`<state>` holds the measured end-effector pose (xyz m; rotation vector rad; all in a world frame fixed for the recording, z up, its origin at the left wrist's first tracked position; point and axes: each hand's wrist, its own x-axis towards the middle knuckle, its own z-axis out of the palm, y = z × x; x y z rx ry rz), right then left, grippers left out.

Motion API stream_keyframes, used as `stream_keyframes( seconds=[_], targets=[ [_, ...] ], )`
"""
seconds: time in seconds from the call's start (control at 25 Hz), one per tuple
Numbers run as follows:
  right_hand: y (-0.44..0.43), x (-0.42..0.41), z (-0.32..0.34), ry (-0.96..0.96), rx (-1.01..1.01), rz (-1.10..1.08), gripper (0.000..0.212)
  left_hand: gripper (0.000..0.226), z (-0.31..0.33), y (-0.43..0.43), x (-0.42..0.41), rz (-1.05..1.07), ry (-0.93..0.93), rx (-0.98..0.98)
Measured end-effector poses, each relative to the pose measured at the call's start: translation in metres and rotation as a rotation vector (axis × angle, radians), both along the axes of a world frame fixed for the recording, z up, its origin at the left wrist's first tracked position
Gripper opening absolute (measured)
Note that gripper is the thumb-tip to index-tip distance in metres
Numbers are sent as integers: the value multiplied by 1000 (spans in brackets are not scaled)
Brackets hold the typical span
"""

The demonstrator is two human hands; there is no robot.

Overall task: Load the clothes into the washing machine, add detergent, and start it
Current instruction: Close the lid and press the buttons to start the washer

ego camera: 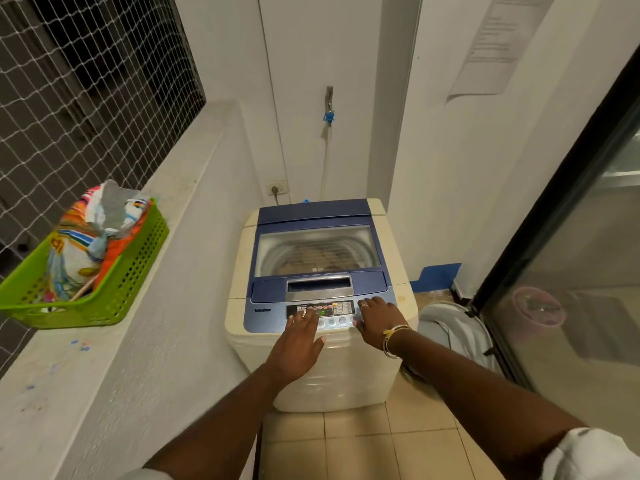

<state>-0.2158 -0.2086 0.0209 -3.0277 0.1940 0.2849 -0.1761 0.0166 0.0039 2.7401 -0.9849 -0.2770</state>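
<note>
Lid-shut washing machine [320, 271] (display lit)

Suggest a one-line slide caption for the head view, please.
Both hands, left hand and right hand, on the control panel of a closed top-load washing machine, green basket alongside.

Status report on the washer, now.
Both hands open on the control panel: left hand, right hand. Washer lid shut, display lit. Green basket with clothes sits on the ledge. Nothing in the way.
</note>
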Motion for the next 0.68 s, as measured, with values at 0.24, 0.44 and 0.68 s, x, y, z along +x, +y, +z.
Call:
stream_keyframes(
  seconds=[0.24, 0.44, 0.68],
  targets=[
    [38, -13, 9, -96, 65, 5, 62, 58, 21, 13, -11, 35, -37, -38],
    [56, -23, 23, -131, 71, 1, 66, 59, 34, 23, -15, 47, -32, -50],
    [69, -30, 29, -145, 31, 17, 67, 63, 38, 34, -16, 56, -43, -62]
  ],
)
